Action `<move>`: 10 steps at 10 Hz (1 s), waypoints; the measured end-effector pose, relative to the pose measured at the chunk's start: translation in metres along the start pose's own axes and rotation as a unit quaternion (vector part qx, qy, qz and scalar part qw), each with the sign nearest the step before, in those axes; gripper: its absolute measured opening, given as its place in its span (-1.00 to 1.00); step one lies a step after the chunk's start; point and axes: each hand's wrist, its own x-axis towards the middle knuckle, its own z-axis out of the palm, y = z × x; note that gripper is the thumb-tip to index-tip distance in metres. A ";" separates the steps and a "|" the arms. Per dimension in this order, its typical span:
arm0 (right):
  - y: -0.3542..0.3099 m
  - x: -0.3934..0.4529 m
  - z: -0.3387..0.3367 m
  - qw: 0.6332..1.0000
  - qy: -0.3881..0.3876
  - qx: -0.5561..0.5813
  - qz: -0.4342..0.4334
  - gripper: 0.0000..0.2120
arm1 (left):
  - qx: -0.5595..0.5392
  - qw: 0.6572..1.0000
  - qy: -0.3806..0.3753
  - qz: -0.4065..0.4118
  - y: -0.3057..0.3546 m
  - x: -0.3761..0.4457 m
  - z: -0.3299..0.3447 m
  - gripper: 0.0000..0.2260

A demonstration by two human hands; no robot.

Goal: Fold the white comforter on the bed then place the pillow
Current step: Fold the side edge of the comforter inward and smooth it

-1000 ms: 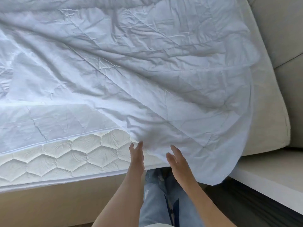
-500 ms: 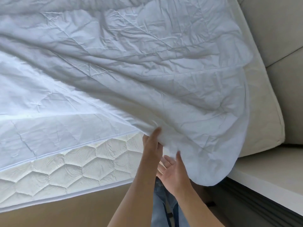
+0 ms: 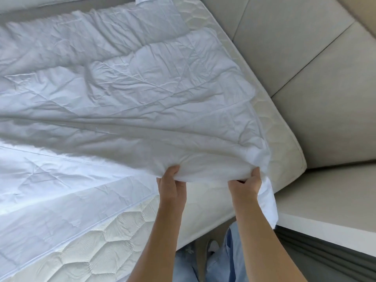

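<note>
The white comforter (image 3: 122, 102) lies crumpled across the quilted mattress (image 3: 280, 143). Its near edge is lifted off the bed. My left hand (image 3: 171, 184) grips that raised edge from below, thumb on top. My right hand (image 3: 245, 183) grips the same edge near the comforter's corner, and a flap of the corner hangs down beside my right wrist. No pillow is clearly in view; only a white scrap shows at the top edge.
A padded beige headboard (image 3: 305, 58) stands along the right side of the bed. A white ledge (image 3: 325, 216) sits at the lower right beside the mattress corner. My legs in blue jeans (image 3: 203, 265) stand against the bed's near side.
Both hands went from reaching under the hanging comforter edge to gripping it, and they have lifted it up and forward over the bed. The view has tilted up toward the far side.
</note>
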 end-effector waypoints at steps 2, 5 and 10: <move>-0.060 0.004 0.029 0.995 0.009 0.090 -0.053 -0.62 | -0.008 0.997 0.067 0.028 0.042 0.040 0.041 -0.45; -0.126 0.054 0.165 0.977 -0.086 -0.006 -0.196 -0.86 | -0.008 0.981 0.075 0.177 0.151 0.131 0.132 -0.20; -0.145 0.289 0.515 0.916 -0.183 -0.280 -0.220 -0.87 | 0.075 0.957 0.082 0.268 0.258 0.383 0.336 -0.71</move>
